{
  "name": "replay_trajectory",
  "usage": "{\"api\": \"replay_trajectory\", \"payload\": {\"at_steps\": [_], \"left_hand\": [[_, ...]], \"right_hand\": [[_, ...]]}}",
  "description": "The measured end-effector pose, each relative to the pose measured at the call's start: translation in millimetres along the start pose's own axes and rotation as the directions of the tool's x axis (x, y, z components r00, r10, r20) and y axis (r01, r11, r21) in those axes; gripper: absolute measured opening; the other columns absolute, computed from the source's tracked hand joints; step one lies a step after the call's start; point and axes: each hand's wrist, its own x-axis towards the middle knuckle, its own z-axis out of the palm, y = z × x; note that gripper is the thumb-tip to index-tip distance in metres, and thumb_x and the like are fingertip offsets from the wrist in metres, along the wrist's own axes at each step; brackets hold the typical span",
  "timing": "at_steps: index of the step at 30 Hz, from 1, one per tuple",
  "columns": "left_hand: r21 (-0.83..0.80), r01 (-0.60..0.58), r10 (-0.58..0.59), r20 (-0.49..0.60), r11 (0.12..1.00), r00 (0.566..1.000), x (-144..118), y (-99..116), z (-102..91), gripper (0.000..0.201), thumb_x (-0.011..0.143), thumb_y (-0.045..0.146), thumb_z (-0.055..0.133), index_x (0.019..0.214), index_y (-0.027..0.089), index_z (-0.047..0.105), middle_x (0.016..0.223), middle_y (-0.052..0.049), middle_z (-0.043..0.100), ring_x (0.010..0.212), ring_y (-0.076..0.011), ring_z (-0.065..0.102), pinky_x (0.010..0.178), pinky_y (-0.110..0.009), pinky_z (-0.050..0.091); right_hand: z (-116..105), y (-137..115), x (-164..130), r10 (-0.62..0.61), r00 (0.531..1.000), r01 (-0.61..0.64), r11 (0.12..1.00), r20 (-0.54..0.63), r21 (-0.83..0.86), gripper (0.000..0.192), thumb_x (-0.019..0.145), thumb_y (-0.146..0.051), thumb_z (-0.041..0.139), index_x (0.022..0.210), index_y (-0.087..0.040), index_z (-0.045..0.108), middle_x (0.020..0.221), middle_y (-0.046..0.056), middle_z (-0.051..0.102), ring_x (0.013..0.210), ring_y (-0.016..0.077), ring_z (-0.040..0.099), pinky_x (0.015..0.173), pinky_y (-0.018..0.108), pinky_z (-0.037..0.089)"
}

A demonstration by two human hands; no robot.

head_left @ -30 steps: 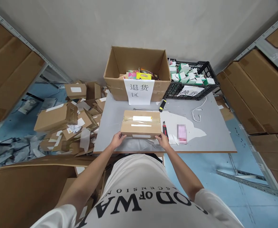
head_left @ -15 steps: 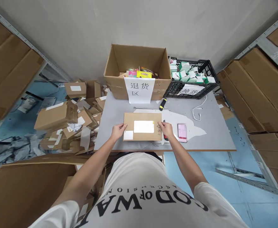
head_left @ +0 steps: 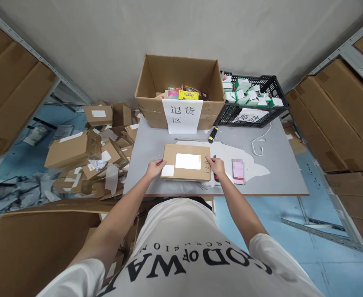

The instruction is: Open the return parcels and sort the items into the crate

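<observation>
Warehouse returns-processing station: grey work table [head_left: 271,181] against a bare wall, with metal shelving [head_left: 353,62] at 3 o'clock and 9 o'clock stacked with large brown cartons [head_left: 342,111]. At 12 o'clock, an open cardboard box [head_left: 180,88] bearing a paper sign [head_left: 181,116] in Chinese characters and holding colourful packaged goods; at 1 o'clock, a black plastic crate [head_left: 253,99] of small white-and-green boxes, also labelled. At 10 o'clock, a heap of opened shipping parcels [head_left: 88,156] and torn packaging on the blue floor [head_left: 20,165].
</observation>
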Motion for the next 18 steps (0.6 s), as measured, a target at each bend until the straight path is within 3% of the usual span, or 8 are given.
{"api": "replay_trajectory", "payload": {"at_steps": [5,10,13,16,18], "left_hand": [[-0.046,0.034,-0.036,-0.038,0.998,0.999,-4,-4,-0.5,0.069,0.06,0.058,0.072,0.109,0.011,0.067,0.099,-0.011,0.072,0.096,-0.0272,0.065,0.085,-0.04,0.051],[-0.133,0.065,-0.071,-0.04,0.989,0.997,-17,-31,-5.5,0.061,0.072,0.049,0.06,0.121,0.013,0.06,0.114,-0.013,0.067,0.106,-0.027,0.062,0.094,-0.044,0.047],[-0.06,0.005,-0.005,0.001,0.998,1.0,-30,-56,-8.5,0.065,0.065,0.041,0.067,0.123,0.013,0.058,0.123,-0.013,0.062,0.116,-0.0272,0.056,0.104,-0.043,0.04],[0.03,-0.055,0.053,0.076,0.998,0.996,-40,-76,-8.3,0.071,0.057,0.038,0.074,0.122,0.014,0.058,0.127,-0.014,0.059,0.123,-0.0282,0.051,0.108,-0.043,0.034],[0.068,-0.059,0.053,0.084,0.996,0.995,-44,-83,-5.8,0.069,0.056,0.041,0.075,0.117,0.013,0.061,0.125,-0.014,0.061,0.122,-0.0288,0.052,0.108,-0.043,0.034]], "right_hand": [[8,11,-4,0.042,0.999,-0.037,0.985,-0.026,0.167,0.047,0.083,-0.057,0.046,0.089,-0.02,0.074,0.088,0.007,0.073,0.083,0.022,0.065,0.077,0.031,0.049],[29,39,-33,0.08,0.997,-0.069,0.827,0.004,0.558,0.047,0.086,-0.043,0.042,0.118,-0.014,0.062,0.118,0.012,0.065,0.104,0.0228,0.063,0.09,0.036,0.05],[39,56,-58,0.017,0.998,-0.05,0.811,0.062,0.583,0.055,0.079,-0.032,0.053,0.131,-0.014,0.051,0.129,0.014,0.057,0.114,0.0236,0.059,0.099,0.039,0.045],[44,61,-76,-0.131,0.98,0.033,0.846,0.148,0.531,0.069,0.069,-0.024,0.063,0.136,-0.019,0.045,0.129,0.01,0.058,0.118,0.0243,0.055,0.103,0.041,0.041],[46,58,-82,-0.161,0.972,0.056,0.863,0.169,0.502,0.071,0.067,-0.023,0.066,0.135,-0.022,0.045,0.126,0.008,0.06,0.116,0.0245,0.057,0.101,0.041,0.043]]}}
